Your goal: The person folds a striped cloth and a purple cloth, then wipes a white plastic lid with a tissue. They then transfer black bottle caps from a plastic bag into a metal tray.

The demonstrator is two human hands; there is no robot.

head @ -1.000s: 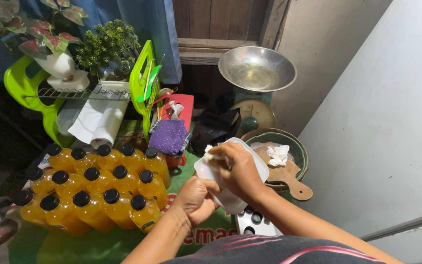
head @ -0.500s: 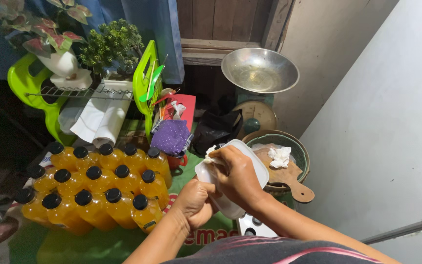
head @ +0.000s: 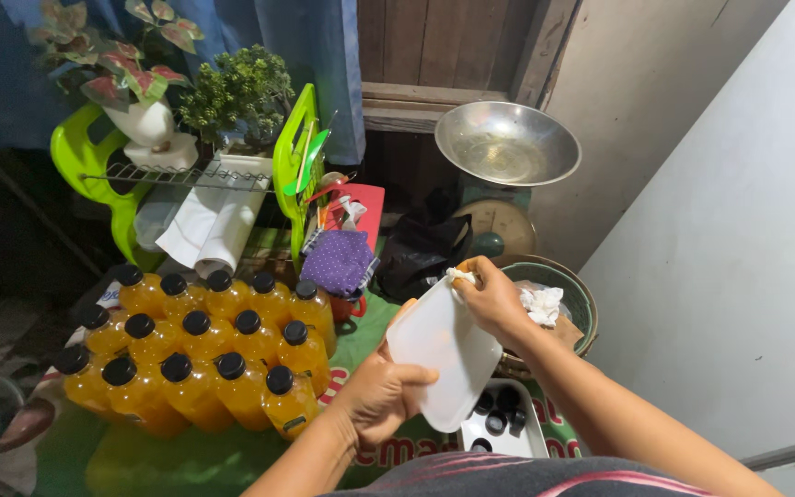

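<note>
My left hand (head: 381,394) grips the lower edge of a white plastic board (head: 443,348) and holds it tilted over the table. My right hand (head: 492,296) pinches a small white tissue (head: 458,276) against the board's upper corner. Left of the board stand several bottles of orange juice (head: 197,354) with black caps, packed in rows. Under the board lies a white tray (head: 505,425) with black caps in it.
A metal bowl (head: 506,144) sits on a scale at the back. A round basket (head: 578,298) holds crumpled tissue (head: 541,303) beside my right hand. A green rack (head: 294,166), a paper roll (head: 223,232), a purple pouch (head: 339,261), a black bag (head: 420,253) and potted plants (head: 232,92) crowd the rear.
The board has tipped so that its flat face shows more. My right hand has slid to its upper corner with the tissue. My left hand now grips the lower edge from the front.
</note>
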